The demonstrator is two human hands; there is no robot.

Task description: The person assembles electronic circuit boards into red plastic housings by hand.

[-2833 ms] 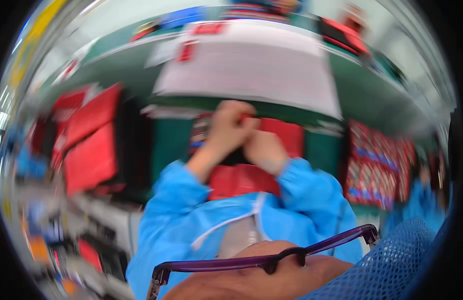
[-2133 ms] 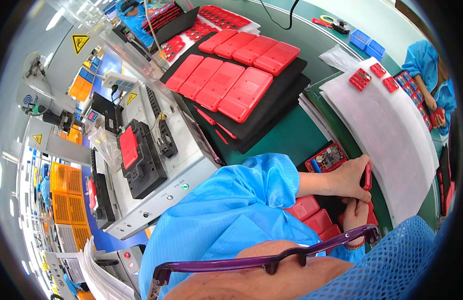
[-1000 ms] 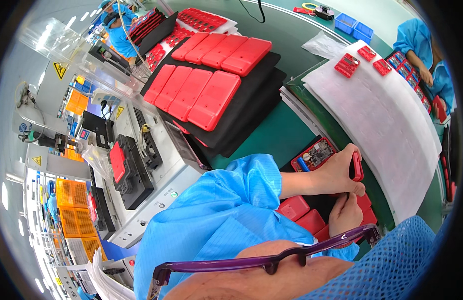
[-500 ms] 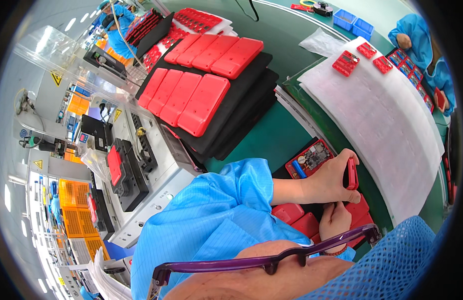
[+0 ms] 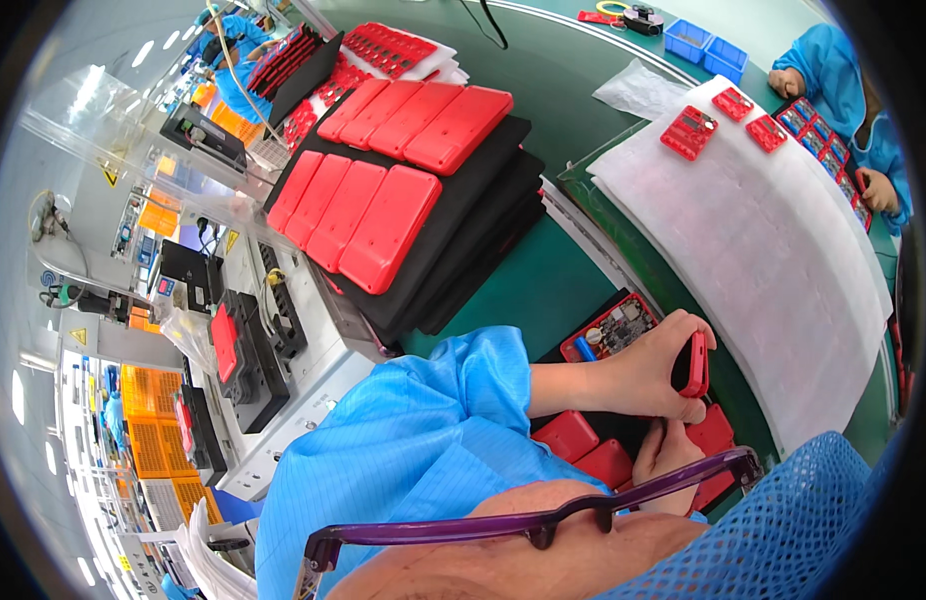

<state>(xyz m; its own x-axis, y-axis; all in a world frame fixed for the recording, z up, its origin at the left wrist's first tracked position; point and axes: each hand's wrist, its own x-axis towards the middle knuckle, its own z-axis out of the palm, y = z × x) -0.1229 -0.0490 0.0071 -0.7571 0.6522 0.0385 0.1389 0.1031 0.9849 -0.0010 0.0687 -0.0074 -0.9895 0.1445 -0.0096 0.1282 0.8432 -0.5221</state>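
Note:
My left hand [image 5: 638,373] reaches in from the left under a blue sleeve. Its thumb and fingers grip the ends of a red-edged handheld case [image 5: 698,364], turned on its side, with a dark face. Just below it, my right hand [image 5: 668,452] is partly hidden behind purple glasses. The fingers are curled near the left thumb; what they hold, if anything, is hidden. An opened red case with a circuit board [image 5: 626,326] and a blue cylinder [image 5: 584,348] lies beside my left wrist. Several red cases [image 5: 566,436] lie on black foam below the hands.
A stack of black foam sheets [image 5: 483,235] bears several red covers [image 5: 393,228] at upper left. White foam sheeting [image 5: 753,250] covers the bench at right, with small red parts [image 5: 689,133] on it. A machine [image 5: 258,340] stands left. A co-worker's hand [image 5: 880,190] is at far right.
The view has shifted slightly. My left hand keeps its grip on the red-edged case, which tilts a little. My right hand stays close below. At far right, the co-worker's hands have moved.

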